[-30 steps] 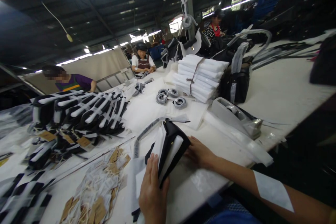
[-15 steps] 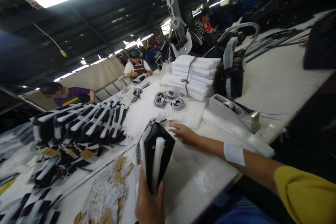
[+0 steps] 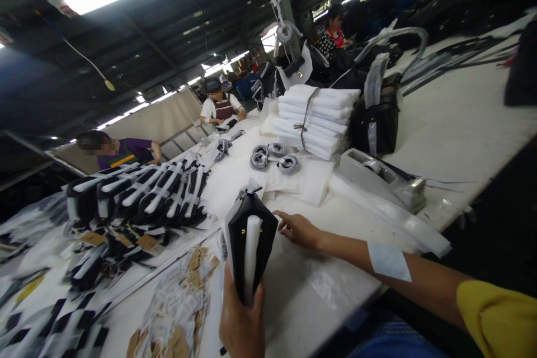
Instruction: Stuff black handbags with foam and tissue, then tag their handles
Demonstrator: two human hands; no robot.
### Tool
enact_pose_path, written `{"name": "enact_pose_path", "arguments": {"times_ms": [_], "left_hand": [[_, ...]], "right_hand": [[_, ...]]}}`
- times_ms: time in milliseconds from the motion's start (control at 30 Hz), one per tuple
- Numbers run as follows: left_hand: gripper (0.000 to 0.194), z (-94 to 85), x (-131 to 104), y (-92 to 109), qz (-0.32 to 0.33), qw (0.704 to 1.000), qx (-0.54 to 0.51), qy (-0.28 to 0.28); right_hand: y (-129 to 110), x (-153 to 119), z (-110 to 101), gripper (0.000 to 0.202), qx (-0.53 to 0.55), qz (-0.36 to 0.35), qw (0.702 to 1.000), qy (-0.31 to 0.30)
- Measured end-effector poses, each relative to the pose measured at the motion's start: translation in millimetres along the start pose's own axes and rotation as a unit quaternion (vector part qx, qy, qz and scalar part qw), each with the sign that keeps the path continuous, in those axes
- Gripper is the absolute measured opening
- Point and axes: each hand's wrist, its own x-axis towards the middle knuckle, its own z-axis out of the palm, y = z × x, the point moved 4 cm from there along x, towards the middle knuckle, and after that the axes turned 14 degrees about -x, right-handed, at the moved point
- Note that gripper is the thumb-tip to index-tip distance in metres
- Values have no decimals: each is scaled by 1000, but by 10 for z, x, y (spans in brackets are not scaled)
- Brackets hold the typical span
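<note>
Upright in my left hand point(image 3: 242, 321) is a black bag point(image 3: 265, 235) with a white padding strip down its side and two small gold studs. The fingers and thumb wrap its lower end. My right hand point(image 3: 298, 229) is just right of the bag's upper part, fingers apart and slightly bent, holding nothing. Behind the bag lie several grey wrapped coils point(image 3: 288, 165) on white sheets point(image 3: 312, 182). Left of the bag is a heap of tan tags with white strings point(image 3: 176, 296).
A row of wrapped black bags point(image 3: 155, 193) lies at the left. Farther back are a tied white stack point(image 3: 314, 120), a grey tape dispenser point(image 3: 377, 179) and a dark bag point(image 3: 380, 123). People sit at the table's far side and in the background.
The view has shifted slightly. The bag in my left hand stands a little more upright, and my right hand's fingers are more bent beside it.
</note>
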Motion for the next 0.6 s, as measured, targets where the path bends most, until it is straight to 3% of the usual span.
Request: {"name": "enact_pose_path", "arguments": {"times_ms": [133, 300, 467, 533, 600], "left_hand": [[75, 8, 11, -81, 11, 1000, -12, 5], [75, 15, 14, -57, 44, 999, -23, 3], [77, 64, -10, -20, 95, 995, -34, -24], [77, 92, -35, -17, 114, 992, -42, -25], [77, 133, -68, -2, 138, 989, -48, -30]], "right_hand": [[124, -84, -69, 57, 39, -25, 999, 5], [336, -219, -154, 60, -15, 4, 999, 40], [162, -383, -141, 51, -70, -30, 996, 45], [75, -560, -78, 48, -87, -54, 995, 22], [24, -733, 17, 60, -118, -82, 989, -19]]}}
